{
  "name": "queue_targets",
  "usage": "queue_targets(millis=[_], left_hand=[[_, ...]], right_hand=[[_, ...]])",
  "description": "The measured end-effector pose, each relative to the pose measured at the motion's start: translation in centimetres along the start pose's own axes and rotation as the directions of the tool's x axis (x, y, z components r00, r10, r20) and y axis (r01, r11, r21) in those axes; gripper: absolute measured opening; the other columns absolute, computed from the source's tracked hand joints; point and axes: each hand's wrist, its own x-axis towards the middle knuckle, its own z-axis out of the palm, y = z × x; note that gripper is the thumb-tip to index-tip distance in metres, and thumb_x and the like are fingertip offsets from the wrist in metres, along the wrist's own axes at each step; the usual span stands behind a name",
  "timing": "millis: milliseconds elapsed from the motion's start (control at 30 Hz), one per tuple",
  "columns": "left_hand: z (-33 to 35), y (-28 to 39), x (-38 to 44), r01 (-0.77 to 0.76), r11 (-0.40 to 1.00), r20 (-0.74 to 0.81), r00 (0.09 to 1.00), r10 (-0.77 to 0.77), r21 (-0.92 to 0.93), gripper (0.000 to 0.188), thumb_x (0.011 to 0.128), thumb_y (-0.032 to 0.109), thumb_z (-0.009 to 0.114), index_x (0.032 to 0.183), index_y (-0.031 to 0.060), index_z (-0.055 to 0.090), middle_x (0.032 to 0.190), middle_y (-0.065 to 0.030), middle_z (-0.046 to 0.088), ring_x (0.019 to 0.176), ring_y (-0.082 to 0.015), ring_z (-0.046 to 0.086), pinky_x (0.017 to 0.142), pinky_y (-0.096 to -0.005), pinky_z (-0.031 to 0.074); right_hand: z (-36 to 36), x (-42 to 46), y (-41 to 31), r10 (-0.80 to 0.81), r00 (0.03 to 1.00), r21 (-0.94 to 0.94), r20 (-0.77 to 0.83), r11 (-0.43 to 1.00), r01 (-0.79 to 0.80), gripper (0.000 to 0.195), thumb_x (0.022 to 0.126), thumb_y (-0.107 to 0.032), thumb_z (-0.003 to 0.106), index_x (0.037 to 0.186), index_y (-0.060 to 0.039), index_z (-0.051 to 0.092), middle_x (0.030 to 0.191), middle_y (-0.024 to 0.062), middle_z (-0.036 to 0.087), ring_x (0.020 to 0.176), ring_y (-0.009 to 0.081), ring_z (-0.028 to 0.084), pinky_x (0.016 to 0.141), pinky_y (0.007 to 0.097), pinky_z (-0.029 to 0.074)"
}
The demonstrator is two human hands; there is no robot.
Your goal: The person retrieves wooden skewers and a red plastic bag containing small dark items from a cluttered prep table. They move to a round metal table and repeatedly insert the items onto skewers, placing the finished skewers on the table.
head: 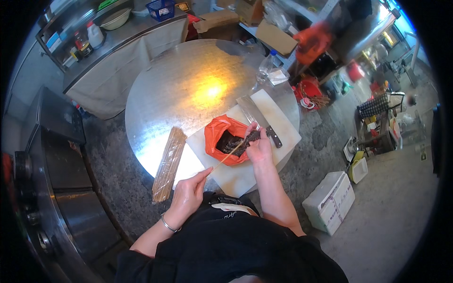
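Observation:
My left hand pinches the near end of a thin wooden skewer. My right hand holds a dark, wrinkled piece of food at the skewer's far end; whether the tip has pierced it I cannot tell. Below lies an open red plastic bag with more dark pieces in it, on a white cutting board. A cleaver with a black handle rests on the board beyond my right hand. Left of the board, a plastic-wrapped bundle of skewers lies at the round table's edge.
The round metal table bears a clear plastic bottle and a small white container at its far right. A metal counter stands at the far left. On the floor to the right is a white foam box.

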Motion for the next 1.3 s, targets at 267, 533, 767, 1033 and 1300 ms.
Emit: queue_targets(millis=[267, 533, 767, 1033, 1300], left_hand=[[0.2, 0.2, 0.5, 0.024, 0.998, -0.012, 1.0, -0.023, 0.064, 0.028, 0.086, 0.001, 0.054, 0.112, 0.006, 0.063, 0.079, -0.0281, 0.059, 0.073, -0.0414, 0.06, 0.061, -0.0393, 0.049], [0.0, 0.6, 0.5, 0.0, 0.995, 0.015, 1.0, -0.002, 0.1, 0.026, 0.086, 0.003, 0.054, 0.111, 0.0066, 0.064, 0.075, -0.0285, 0.057, 0.07, -0.042, 0.059, 0.058, -0.041, 0.047], [0.2, 0.7, 0.2, 0.016, 0.995, 0.034, 0.999, -0.019, 0.097, 0.028, 0.086, 0.003, 0.055, 0.112, 0.0081, 0.064, 0.072, -0.0277, 0.056, 0.068, -0.0417, 0.059, 0.058, -0.0424, 0.047], [1.1, 0.6, -0.2, -0.055, 0.998, -0.016, 0.998, 0.056, 0.039, 0.031, 0.085, 0.001, 0.055, 0.114, 0.0081, 0.062, 0.076, -0.0267, 0.059, 0.071, -0.0398, 0.061, 0.06, -0.0414, 0.048], [1.5, 1.3, 0.3, 0.015, 1.0, 0.01, 1.0, -0.015, 0.024, 0.03, 0.085, 0.0, 0.054, 0.114, 0.0057, 0.062, 0.076, -0.0268, 0.058, 0.071, -0.0399, 0.061, 0.06, -0.041, 0.048]], right_hand=[[-0.7, 0.0, 0.2, 0.019, 1.0, 0.003, 0.003, 1.0, -0.019, 0.033, 0.099, -0.028, 0.038, 0.1, 0.0042, 0.046, 0.095, 0.0121, 0.055, 0.091, 0.0227, 0.059, 0.088, 0.0361, 0.053], [-0.7, -0.6, 0.0, 0.065, 0.977, -0.022, 0.202, 0.998, -0.062, 0.026, 0.097, -0.032, 0.044, 0.093, -0.0059, 0.048, 0.076, 0.0025, 0.047, 0.065, 0.0127, 0.046, 0.058, 0.0241, 0.044], [0.7, -0.9, 0.9, 0.028, 0.972, -0.069, 0.233, 0.998, -0.012, 0.033, 0.092, -0.042, 0.05, 0.087, -0.0092, 0.049, 0.064, -0.0038, 0.038, 0.049, 0.0056, 0.034, 0.042, 0.0172, 0.031], [-0.1, -0.2, 1.5, 0.016, 0.966, -0.104, 0.257, 0.995, 0.011, 0.032, 0.095, -0.04, 0.046, 0.084, -0.0095, 0.046, 0.062, -0.0039, 0.035, 0.048, 0.0051, 0.033, 0.039, 0.0178, 0.029], [0.5, -1.5, 1.8, -0.095, 0.935, -0.269, 0.341, 0.943, 0.194, 0.033, 0.095, -0.044, 0.043, 0.086, -0.0119, 0.045, 0.062, -0.004, 0.034, 0.05, 0.0056, 0.032, 0.042, 0.0183, 0.029]])
